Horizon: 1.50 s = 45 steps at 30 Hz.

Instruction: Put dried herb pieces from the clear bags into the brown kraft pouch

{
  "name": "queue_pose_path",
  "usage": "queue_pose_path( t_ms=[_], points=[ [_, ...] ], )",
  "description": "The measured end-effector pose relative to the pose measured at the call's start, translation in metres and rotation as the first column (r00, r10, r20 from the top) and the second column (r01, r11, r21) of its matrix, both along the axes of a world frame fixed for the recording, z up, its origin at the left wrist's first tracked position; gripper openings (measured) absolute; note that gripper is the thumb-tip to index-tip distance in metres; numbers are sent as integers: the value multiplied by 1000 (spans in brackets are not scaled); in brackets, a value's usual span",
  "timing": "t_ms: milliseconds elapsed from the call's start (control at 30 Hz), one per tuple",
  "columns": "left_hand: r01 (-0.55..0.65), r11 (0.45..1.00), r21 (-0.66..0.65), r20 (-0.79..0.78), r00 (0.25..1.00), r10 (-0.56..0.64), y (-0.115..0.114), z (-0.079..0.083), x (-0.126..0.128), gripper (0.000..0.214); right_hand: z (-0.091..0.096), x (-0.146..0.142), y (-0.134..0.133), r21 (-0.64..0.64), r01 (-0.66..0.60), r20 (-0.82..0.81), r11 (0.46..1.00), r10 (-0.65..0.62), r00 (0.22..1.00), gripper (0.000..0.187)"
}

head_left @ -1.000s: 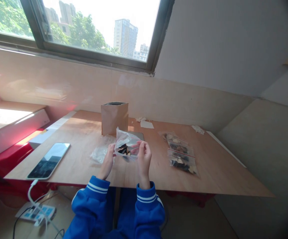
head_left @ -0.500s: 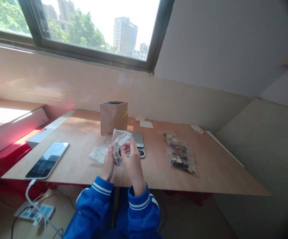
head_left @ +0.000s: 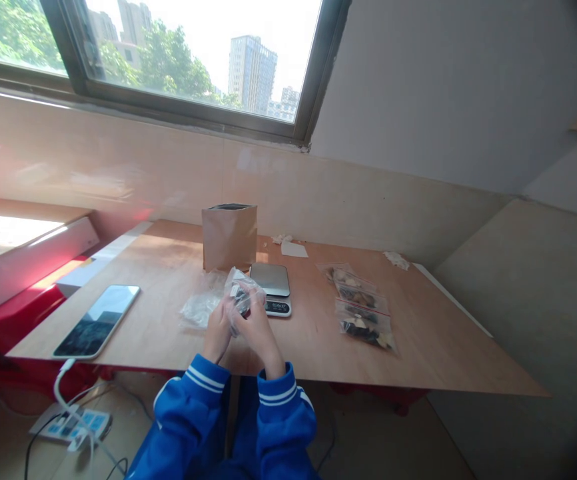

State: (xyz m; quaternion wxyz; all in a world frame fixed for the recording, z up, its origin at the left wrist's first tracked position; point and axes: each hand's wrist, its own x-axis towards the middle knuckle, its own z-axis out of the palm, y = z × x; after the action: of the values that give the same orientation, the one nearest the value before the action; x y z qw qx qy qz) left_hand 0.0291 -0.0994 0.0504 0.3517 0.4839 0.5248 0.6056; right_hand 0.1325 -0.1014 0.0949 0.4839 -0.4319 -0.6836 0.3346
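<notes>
Between my two hands is a clear plastic bag (head_left: 241, 280) with dark pieces inside, held above the table's near part. My left hand (head_left: 217, 329) is closed on the bag's left side. My right hand (head_left: 258, 327) grips its right side, fingers bent around the plastic. Just behind them lies a kitchen scale (head_left: 270, 280) with a steel plate and a dark display. Crumpled clear plastic bags (head_left: 199, 303) rest left of my hands. A brown paper pouch (head_left: 229, 237) stands upright behind, its top open.
Several zip bags (head_left: 366, 327) of dark and pale dried pieces lie on the table's right. A phone (head_left: 96, 322) on a white cable lies at the left edge. White paper scraps (head_left: 294, 249) are near the wall. A power strip (head_left: 76, 425) sits on the floor.
My right hand's fingers have come out of the bag's mouth and now grip its right side from outside. The bag sits slightly lower, showing more of the scale.
</notes>
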Motion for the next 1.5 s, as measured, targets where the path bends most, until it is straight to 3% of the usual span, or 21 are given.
queue_pose_path(
  t_ms=[200, 467, 567, 833, 967, 1200, 1367, 1500],
  points=[
    [-61, 992, -107, 71, 995, 69, -2, 7, 2, 58, -11, 0, 10, -79, 13, -89, 997, -20, 996, 26],
    [-151, 984, -98, 11, 988, 153, -3, 6, 7, 50, -15, -10, 6, -31, 35, 2, 999, -35, 999, 25],
    [-135, 986, -94, 34, 990, 138, -2, 4, 5, 50, -14, -12, 6, -56, 4, -56, 998, -7, 998, 23],
    [-61, 984, -169, 183, 979, 92, 1, 9, -1, 58, -27, -20, 17, -208, 164, -307, 964, -223, 925, 26],
    [-19, 981, -193, 283, 956, 74, 3, 8, -4, 59, -32, -19, 21, -252, 174, -410, 952, -268, 872, 29],
    [-20, 984, -179, 354, 931, 83, 7, 0, -8, 62, -32, -12, 23, -227, 308, -415, 924, -378, 828, 28],
    [-63, 986, -153, 496, 858, 132, 11, 0, -15, 53, -39, -6, 31, -310, 284, -499, 907, -410, 763, 37],
    [-68, 973, -222, 710, 673, 209, 17, -6, -27, 46, -45, 0, 34, -400, 164, -607, 902, -395, 689, 38]
  ],
)
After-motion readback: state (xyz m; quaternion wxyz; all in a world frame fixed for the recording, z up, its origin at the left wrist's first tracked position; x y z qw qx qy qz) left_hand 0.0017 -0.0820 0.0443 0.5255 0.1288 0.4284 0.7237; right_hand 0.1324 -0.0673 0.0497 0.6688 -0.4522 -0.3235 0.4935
